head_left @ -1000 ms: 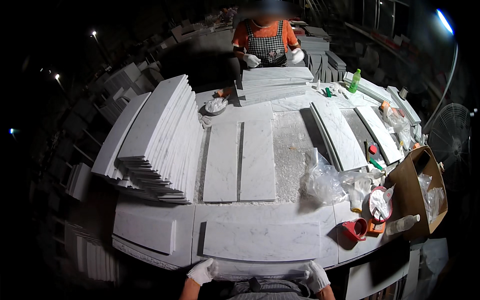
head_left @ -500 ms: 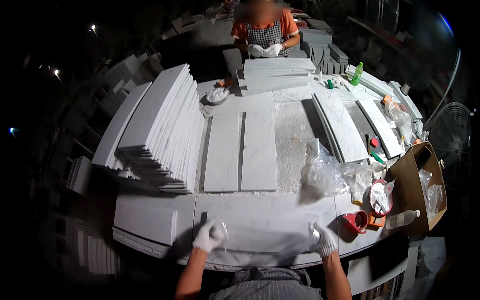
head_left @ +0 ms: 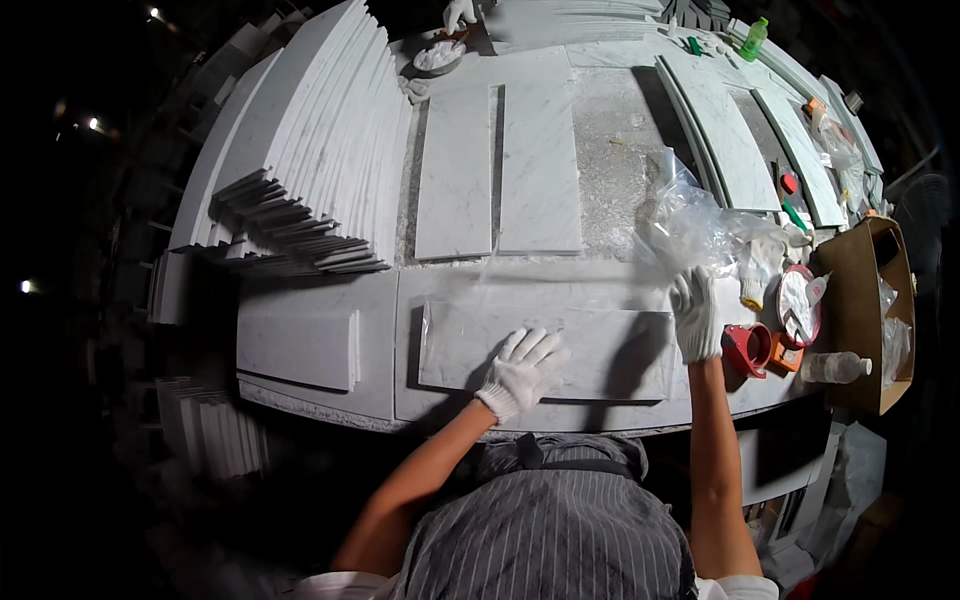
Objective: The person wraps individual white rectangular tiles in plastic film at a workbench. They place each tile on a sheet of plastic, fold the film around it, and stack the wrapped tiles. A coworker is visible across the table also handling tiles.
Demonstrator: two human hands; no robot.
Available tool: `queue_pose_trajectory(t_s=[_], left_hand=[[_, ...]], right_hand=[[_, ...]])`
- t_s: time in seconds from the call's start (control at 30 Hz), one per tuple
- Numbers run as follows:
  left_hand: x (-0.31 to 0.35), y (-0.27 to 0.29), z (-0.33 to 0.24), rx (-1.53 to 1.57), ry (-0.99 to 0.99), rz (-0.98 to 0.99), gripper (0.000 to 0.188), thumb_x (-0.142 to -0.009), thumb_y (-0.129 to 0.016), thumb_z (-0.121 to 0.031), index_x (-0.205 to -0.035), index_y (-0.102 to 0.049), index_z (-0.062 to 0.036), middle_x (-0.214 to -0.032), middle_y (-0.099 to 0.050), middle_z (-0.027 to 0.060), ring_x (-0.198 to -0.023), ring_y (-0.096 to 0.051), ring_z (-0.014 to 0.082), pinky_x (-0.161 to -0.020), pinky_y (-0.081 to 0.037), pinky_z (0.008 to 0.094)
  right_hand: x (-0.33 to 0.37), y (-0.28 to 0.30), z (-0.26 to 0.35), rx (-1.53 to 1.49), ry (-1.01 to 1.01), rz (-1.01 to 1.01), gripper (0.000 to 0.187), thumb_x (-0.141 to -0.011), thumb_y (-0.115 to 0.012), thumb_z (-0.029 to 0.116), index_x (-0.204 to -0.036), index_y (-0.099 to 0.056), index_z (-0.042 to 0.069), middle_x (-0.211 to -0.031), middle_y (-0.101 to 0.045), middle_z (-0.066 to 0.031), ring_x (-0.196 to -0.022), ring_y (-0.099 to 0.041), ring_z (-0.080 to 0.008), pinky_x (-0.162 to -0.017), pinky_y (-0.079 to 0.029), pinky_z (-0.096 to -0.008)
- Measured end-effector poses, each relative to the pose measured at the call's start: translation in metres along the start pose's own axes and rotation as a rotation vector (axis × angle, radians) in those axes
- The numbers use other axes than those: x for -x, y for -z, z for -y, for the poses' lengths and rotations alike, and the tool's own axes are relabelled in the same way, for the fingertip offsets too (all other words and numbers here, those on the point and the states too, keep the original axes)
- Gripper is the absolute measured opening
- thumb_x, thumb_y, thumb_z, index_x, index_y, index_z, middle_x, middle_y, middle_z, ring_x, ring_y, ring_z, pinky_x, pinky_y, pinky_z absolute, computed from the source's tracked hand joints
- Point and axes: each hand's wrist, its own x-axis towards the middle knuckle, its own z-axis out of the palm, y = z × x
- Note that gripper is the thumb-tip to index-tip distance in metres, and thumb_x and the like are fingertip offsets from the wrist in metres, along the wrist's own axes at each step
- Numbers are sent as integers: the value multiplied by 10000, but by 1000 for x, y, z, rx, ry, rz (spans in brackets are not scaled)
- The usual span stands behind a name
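Note:
A long white marble-look slab (head_left: 610, 345), wrapped in thin clear plastic film, lies crosswise before me on the worktable. My left hand (head_left: 520, 375), in a white knit glove, rests flat on it with the fingers spread. Past the slab's right end, my gloved right hand (head_left: 698, 315) points away from me with its fingers extended, beside a crumpled heap of clear plastic bags (head_left: 690, 215). Nothing shows in its grip. Close by on its right stands a red tape dispenser (head_left: 745, 350).
A tall row of upright slabs (head_left: 320, 140) stands left; two slabs (head_left: 540, 165) lie ahead. To the right are a bowl of white paste (head_left: 798, 305), an orange block (head_left: 786, 353), a clear bottle (head_left: 838, 368) and a cardboard box (head_left: 850, 300). Another person's gloved hand (head_left: 459, 14) shows far off.
Both hands held the film stretched over the near slab; now it lies on the slab. My left hand moved right onto it; my right moved up toward the bags. The view tilted down.

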Motion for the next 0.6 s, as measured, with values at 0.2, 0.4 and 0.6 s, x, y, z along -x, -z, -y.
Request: queue_pose_trajectory(t_s=[0.2, 0.4, 0.6], left_hand=[[-12, -23, 24, -165, 34, 200, 526, -885, -593, -393, -1356, -539, -167, -1483, -441, 38, -1394, -348, 250, -1165, -214, 476], [23, -3, 111, -349, 289, 52, 533, -949, -497, -442, -1399, -491, -157, -1472, -457, 85, -1379, -376, 293, -1160, -197, 475], [55, 32, 139, -413, 1071, -140, 503, -949, -500, -455, -1347, -526, -148, -1371, -512, 155, -1263, -456, 364, -1058, -341, 495]], right_hand=[[114, -38, -43, 1428, 378, 747, 418, -994, -485, 371, -1312, -563, 112, -1365, -548, -89, -1309, -465, -238, -1113, -331, -416], [72, -26, -22, 2047, 589, 550, 510, -937, -455, 478, -1350, -521, 187, -1409, -480, -154, -1350, -383, -371, -1136, -249, -522], [43, 42, -37, 1621, 639, -238, 743, -811, -739, 436, -1357, -470, 10, -1308, -495, -241, -1168, -522, -397, -995, -435, -435]])
